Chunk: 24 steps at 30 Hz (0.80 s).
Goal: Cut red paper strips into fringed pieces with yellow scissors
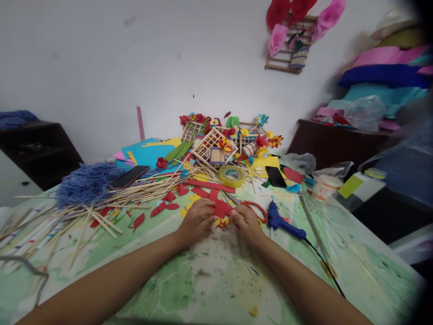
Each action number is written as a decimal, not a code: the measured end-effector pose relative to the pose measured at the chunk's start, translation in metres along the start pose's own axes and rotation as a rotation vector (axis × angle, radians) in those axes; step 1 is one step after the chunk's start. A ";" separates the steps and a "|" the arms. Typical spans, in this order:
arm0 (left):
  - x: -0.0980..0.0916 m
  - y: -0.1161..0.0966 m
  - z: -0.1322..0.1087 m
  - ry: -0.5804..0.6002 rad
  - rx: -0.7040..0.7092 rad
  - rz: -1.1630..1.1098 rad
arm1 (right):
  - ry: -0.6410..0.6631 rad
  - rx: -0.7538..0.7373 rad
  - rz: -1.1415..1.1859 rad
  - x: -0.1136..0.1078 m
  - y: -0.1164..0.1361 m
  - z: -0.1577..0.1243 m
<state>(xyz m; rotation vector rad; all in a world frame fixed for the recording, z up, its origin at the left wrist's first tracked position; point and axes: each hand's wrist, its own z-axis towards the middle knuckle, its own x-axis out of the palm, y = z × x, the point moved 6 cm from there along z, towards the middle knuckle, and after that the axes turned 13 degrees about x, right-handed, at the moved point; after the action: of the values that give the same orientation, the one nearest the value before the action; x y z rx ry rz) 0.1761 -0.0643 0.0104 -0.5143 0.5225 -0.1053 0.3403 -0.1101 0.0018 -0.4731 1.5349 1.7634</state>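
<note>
A piece of red craft paper (221, 208) is held between my two hands over the table, with a small yellow-and-red paper flower (222, 222) at its near edge. My left hand (199, 220) has its fingers curled in at the left side of the red paper. Thumb and fingers of my right hand (246, 222) pinch its right edge. Orange-handled scissors (255, 208) lie just behind the right hand. Yellow petal cut-outs (189, 205) are by the left hand, and red petal cut-outs (164, 207) lie farther left.
A blue glue gun (284, 223) with a black cord lies to the right. Beyond my hands are a tape roll (232, 176), a phone (275, 176) and small stick frames with paper flowers (216, 149). Wooden sticks (135, 194) and blue yarn (89, 183) cover the left.
</note>
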 end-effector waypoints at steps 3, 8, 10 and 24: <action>-0.009 0.019 -0.002 -0.170 -0.266 -0.187 | -0.085 0.090 -0.209 -0.023 -0.009 0.010; -0.019 0.030 0.005 -0.294 -0.365 -0.303 | -0.055 0.241 -0.478 -0.039 -0.026 0.016; -0.023 0.032 0.007 -0.326 -0.353 -0.314 | -0.023 0.262 -0.529 -0.036 -0.030 0.015; -0.050 0.029 0.045 -0.382 -0.254 -0.338 | -0.076 0.383 -0.431 -0.066 -0.043 0.026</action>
<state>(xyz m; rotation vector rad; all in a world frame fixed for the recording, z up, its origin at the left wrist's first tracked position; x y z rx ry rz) 0.1548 -0.0079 0.0521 -0.8480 0.0703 -0.2593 0.4199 -0.1035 0.0238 -0.4917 1.5332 1.1186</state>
